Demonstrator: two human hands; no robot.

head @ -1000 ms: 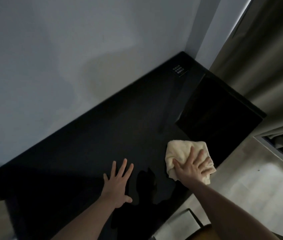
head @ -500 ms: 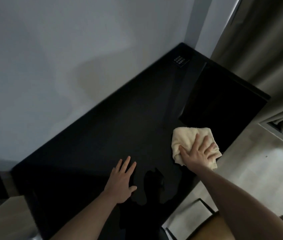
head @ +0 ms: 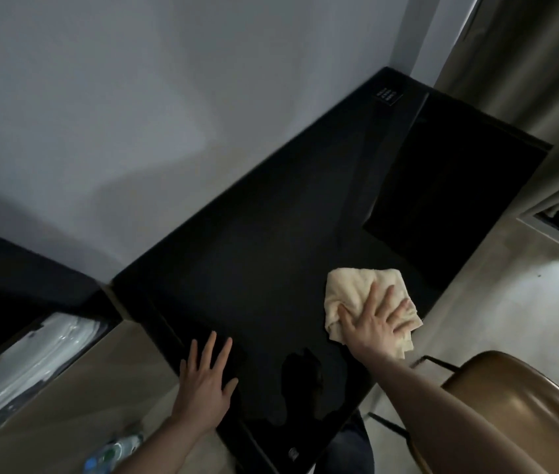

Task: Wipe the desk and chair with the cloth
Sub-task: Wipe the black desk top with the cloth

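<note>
A glossy black desk (head: 271, 254) runs diagonally along a pale wall. A crumpled cream cloth (head: 356, 289) lies on its near right part, by the front edge. My right hand (head: 375, 323) presses flat on the cloth with fingers spread. My left hand (head: 206, 374) rests flat on the desk top near its left end, fingers straight and holding nothing. A brown chair (head: 510, 415) with a thin black frame stands at the lower right, beside the desk's front edge; my right forearm crosses over its back.
A black panel (head: 455, 193) stands against the desk's far right end, with tan curtains (head: 544, 80) behind it. A dark cabinet with a glass front (head: 32, 357) sits at the left. A plastic bottle (head: 114, 451) lies low on the floor. Pale floor (head: 510, 302) spreads right.
The view has swung so the desk's left end and the chair show. My right hand and the cloth stay near the front edge; my left hand now lies closer to the desk's left end.
</note>
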